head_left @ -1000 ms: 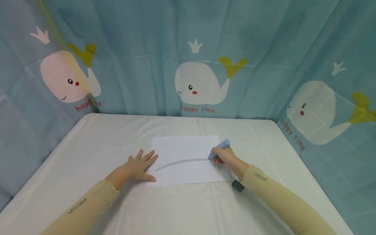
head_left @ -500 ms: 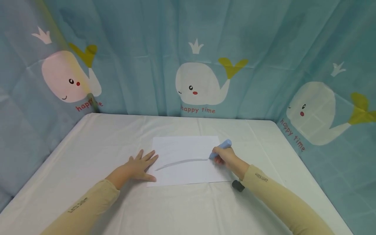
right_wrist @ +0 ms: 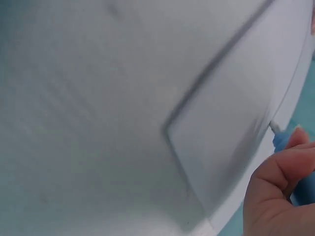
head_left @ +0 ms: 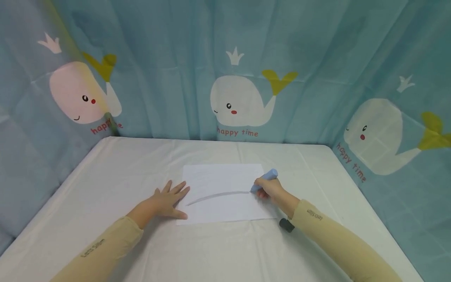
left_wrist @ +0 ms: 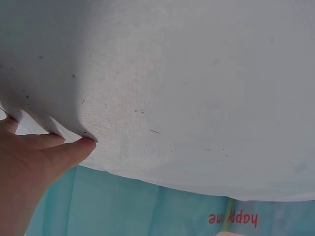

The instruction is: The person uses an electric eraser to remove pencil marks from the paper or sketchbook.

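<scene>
Pinched between thumb and curled fingers of the right hand (head_left: 270, 188): a light-blue marker (head_left: 269, 174), above the right part of a white sheet of paper (head_left: 225, 212). Marker slanted, neither upright nor flat. Long axis runs from the tip, low and to the left, up to the blunt end, which points right and away from the person. Tip sits just beside the right end of a long, gently arched grey stroke (head_left: 218, 194); cannot tell whether it touches the paper. Left hand (head_left: 165, 202) lies with fingers straight and spread, fingertips and thumb on the sheet's left edge. Short dark cylinder (head_left: 286, 225) on the white cloth (head_left: 211, 254), near the paper's near right corner, beside the right sleeve (head_left: 338, 239).
</scene>
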`<state>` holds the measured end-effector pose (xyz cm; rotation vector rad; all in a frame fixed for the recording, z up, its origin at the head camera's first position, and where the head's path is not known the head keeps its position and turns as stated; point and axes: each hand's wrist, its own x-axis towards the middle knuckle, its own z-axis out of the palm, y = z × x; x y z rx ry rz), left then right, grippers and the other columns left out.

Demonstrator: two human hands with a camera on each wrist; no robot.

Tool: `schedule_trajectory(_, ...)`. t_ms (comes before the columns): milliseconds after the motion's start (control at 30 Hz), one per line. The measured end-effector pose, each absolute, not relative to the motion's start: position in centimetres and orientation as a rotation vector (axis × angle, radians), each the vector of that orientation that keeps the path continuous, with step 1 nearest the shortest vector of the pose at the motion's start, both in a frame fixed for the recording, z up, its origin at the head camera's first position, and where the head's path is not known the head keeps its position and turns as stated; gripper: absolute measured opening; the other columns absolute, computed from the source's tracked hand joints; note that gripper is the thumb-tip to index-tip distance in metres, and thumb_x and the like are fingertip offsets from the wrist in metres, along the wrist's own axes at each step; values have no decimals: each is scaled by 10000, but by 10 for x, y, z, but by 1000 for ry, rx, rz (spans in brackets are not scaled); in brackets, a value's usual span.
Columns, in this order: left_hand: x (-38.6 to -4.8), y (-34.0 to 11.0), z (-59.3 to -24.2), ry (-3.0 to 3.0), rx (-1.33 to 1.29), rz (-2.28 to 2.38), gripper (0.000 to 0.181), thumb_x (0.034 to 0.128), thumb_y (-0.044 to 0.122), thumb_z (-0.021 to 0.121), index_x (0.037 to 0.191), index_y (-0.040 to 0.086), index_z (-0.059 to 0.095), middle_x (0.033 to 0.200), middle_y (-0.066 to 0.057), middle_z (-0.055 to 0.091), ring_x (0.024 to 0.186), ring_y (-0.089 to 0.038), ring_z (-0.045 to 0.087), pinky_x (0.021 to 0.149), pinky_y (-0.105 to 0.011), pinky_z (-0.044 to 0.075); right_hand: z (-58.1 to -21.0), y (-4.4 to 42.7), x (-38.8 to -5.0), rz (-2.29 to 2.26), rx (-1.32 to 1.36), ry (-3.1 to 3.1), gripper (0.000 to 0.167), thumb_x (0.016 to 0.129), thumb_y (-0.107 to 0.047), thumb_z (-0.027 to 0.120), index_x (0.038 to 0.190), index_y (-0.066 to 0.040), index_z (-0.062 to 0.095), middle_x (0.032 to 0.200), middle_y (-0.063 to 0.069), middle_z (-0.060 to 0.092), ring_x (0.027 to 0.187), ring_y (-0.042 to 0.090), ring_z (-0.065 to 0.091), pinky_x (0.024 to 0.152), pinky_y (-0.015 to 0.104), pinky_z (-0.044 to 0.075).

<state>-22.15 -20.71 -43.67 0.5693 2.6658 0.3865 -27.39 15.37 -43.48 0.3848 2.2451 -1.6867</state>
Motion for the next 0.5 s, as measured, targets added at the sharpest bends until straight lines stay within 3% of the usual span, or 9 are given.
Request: schedule_trajectory(500,-221,-207,-437,2680,570,357,1027,781,616,690,1525,51,265,1600,-182,119,1383,-590,5,972,-800,100,-435,154,-272,-1675,321,2257,198,861,-122,595,983,30,564,544,34,561,459,94,505,495,204,409)
